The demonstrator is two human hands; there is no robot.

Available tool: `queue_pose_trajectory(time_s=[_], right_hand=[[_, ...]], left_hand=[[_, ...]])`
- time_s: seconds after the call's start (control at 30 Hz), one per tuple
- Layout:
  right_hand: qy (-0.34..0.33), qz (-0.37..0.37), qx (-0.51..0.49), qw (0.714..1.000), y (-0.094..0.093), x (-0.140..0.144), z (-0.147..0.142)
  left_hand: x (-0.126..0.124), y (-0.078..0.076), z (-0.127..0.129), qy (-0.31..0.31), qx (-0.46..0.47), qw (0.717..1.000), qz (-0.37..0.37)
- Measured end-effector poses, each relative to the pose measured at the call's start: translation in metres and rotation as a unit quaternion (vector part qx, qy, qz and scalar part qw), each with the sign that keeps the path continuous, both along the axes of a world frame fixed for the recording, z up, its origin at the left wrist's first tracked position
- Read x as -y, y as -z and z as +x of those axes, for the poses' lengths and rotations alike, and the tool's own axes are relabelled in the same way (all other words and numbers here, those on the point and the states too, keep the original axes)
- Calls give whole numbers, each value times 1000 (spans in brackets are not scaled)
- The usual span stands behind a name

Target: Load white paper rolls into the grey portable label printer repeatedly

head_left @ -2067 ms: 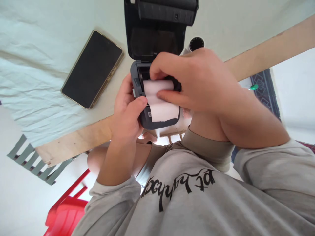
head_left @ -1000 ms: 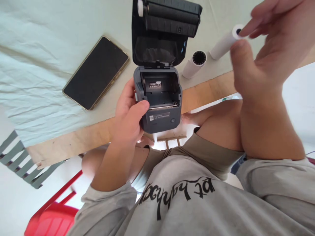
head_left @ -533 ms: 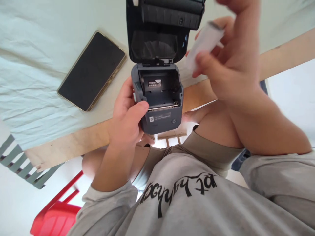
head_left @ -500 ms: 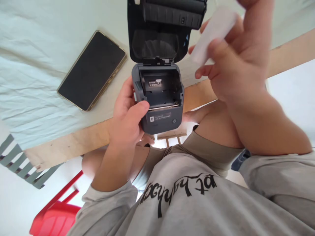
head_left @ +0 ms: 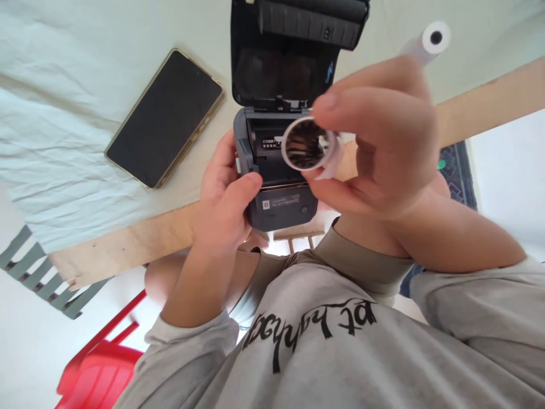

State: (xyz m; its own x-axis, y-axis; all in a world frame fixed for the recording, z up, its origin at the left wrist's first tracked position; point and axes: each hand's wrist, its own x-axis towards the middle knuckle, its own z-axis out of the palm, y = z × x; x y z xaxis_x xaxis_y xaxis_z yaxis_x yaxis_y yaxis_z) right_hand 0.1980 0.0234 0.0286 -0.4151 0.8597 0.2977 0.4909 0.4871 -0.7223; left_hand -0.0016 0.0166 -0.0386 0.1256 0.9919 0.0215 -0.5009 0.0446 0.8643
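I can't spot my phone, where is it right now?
The phone lies screen-up on the pale cloth, left of the open printer held by the left hand.

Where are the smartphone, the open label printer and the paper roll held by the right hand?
smartphone (head_left: 164, 118), head view, middle of the dark screen.
label printer (head_left: 281, 204), head view, front panel below the open bay.
paper roll (head_left: 286, 149), head view, white rim of its open end.

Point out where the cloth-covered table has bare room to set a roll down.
Bare pale cloth lies left of the black smartphone. Crowded: the open dark grey printer, left hand and right hand pinching a white roll.
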Motion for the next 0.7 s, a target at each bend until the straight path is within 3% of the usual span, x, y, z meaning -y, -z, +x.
queue_pose_trajectory(time_s=[0.07,0.13,0.23,0.37,0.47,0.6,0.7], right_hand=[[3,174,7,985,9,-6,-8],[25,253,25,967,18,-11,-12],[45,255,44,965,24,-14,-12],[13,271,36,962,24,-16,-9],[-2,307,28,951,22,-16,-9],[-16,299,31,954,23,-7,-15],[-57,288,26,956,23,-4,-15]], left_hand=[[-1,0,-1,5,-5,1000,-5],[-3,2,-2,7,-13,1000,-14],[-5,10,-4,5,-16,1000,-3],[-6,19,-4,5,-14,1000,1],[-3,16,-3,9,-12,1000,2],[0,1,-6,34,-27,999,1],[-5,6,-11,41,-85,996,-4]])
